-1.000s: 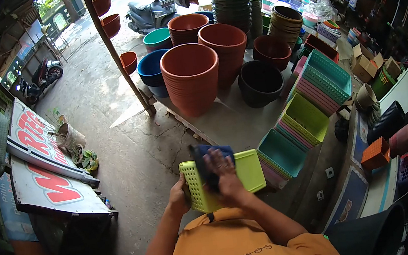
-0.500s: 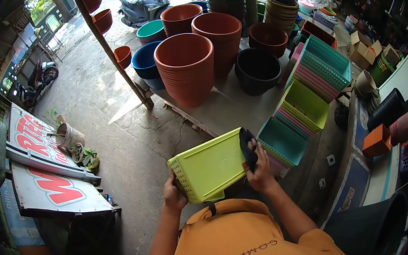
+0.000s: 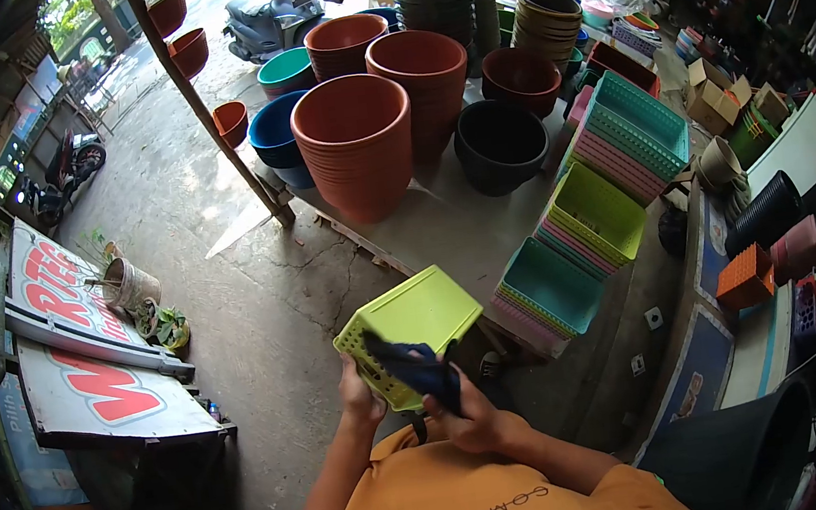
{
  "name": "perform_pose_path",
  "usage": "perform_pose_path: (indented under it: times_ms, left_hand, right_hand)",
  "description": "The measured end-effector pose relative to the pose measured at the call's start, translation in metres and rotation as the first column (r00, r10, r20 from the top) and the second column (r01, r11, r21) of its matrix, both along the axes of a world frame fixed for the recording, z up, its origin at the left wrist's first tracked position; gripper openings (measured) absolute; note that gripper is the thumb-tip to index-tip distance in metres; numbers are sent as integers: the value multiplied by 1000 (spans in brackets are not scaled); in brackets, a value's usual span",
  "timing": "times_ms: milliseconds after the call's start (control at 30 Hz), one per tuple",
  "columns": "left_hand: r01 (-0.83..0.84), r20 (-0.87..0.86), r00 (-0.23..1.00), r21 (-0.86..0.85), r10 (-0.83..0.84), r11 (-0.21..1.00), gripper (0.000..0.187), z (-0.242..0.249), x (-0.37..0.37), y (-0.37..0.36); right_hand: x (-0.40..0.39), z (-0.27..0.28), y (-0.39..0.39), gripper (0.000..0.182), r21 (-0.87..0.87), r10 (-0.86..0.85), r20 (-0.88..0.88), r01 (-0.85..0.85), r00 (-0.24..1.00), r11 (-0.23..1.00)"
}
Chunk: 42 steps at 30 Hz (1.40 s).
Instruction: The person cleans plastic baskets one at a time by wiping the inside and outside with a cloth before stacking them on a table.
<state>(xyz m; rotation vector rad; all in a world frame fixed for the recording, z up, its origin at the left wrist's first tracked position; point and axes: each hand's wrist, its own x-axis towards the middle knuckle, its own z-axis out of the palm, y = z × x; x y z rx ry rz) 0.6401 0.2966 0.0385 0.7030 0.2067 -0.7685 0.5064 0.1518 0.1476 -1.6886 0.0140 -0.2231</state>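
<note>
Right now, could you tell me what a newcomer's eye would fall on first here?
Probably the lime-green basket at centre, gripped by the left hand while the right hand presses a dark blue cloth on its side. Above it stand tall terracotta pot stacks; to the right, pastel basket stacks.

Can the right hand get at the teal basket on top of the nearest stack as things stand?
Probably not right away: the right hand holds a dark cloth against the lime basket. The teal basket sits open-topped beyond it, nothing between them.
</note>
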Motion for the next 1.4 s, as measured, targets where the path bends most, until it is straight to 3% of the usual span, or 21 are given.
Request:
perform_pose_path:
  times_ms: [33, 67, 133, 200, 267, 333, 400, 467, 600, 667, 700, 733, 800, 933, 1000, 1067, 1133, 1167, 1233, 1333, 1400]
  left_hand:
    - [-7, 52, 999, 45, 4, 999, 61, 0, 0, -2]
    - [-33, 86, 996, 114, 23, 993, 56, -1, -2, -2]
    - [-51, 147, 989, 153, 29, 987, 49, -1, -8, -10]
    - [-1, 117, 993, 245, -28, 970, 45, 17, -19, -21]
    - [70, 217, 969, 227, -121, 971, 48, 14, -24, -24]
    - [148, 60, 986, 115, -156, 982, 53, 29, -34, -30]
    - [211, 85, 972, 96, -219, 973, 58, 18, -33, -27]
    - [315, 259, 888, 264, -381, 912, 59, 16, -34, -26]
    - [318, 217, 907, 208, -361, 925, 51, 26, -33, -34]
    - [201, 374, 829, 495, -415, 846, 45, 26, -29, -31]
    - [61, 500, 780, 539, -377, 840, 47, 18, -25, -26]
    - [69, 499, 777, 537, -383, 841, 47, 16, -22, -19]
    - [-303, 617, 611, 760, -496, 575, 54, 10, -15, -3]
    - [-497, 685, 457, 726, -567, 476, 58, -30, -7, 15]
    - [-552, 561, 379, 775, -736, 306, 57, -50, -3, 8]
    - [-456, 484, 399, 841, -779, 290, 52, -48, -1, -17]
    - [-45, 392, 552, 896, -737, 442, 47, -47, -1, -49]
    - [-125, 417, 465, 904, -781, 409, 44, -47, -2, -66]
    - [-81, 406, 420, 907, -812, 412, 44, -40, -1, -98]
    - [-49, 409, 360, 906, -839, 420, 41, -23, 0, -156]
    - [83, 431, 266, 881, -862, 466, 37, -11, 3, -191]
  right_hand:
    - [2, 4, -2, 55, -140, -51, 53, 57, 997, 988]
    - [5, 1, -2, 55, -142, -41, 52, 48, 998, 989]
    - [12, -13, -3, 57, -473, -123, 76, 144, 990, 869]
    - [17, -30, 0, 69, -492, -101, 7, 91, 995, 866]
    - [17, -55, 3, 81, -718, -47, -96, -36, 994, 695]
    - [12, -66, 4, 86, -687, -96, -60, 29, 994, 727]
    - [10, -65, -1, 78, -681, -180, -57, 94, 982, 727]
    - [9, -81, -10, 74, -678, -208, -20, 140, 978, 721]
    - [6, -87, -23, 69, -655, -319, 52, 274, 946, 704]
    - [2, -87, -33, 68, -590, -400, 12, 329, 917, 737]
    - [-2, -88, -40, 68, -523, -464, -36, 379, 885, 764]
    - [-7, -93, -48, 68, -526, -472, -36, 385, 881, 759]
    - [-19, -107, -62, 64, -298, -568, -107, 519, 816, 801]
    - [-45, -149, -90, 56, -159, -727, -153, 710, 669, 686]
    - [-54, -148, -101, 49, -177, -775, -112, 755, 622, 631]
    - [-67, -153, -118, 43, -255, -832, -228, 794, 506, 553]
    - [-78, -163, -136, 35, -247, -880, -218, 849, 421, 468]
    - [-85, -166, -147, 31, -263, -890, -295, 866, 347, 425]
    - [-105, -177, -169, 29, -292, -889, -397, 886, 231, 360]
    - [-133, -188, -207, 33, -266, -906, -388, 920, 172, 288]
    - [-142, -195, -229, 34, -232, -941, -314, 950, 128, 207]
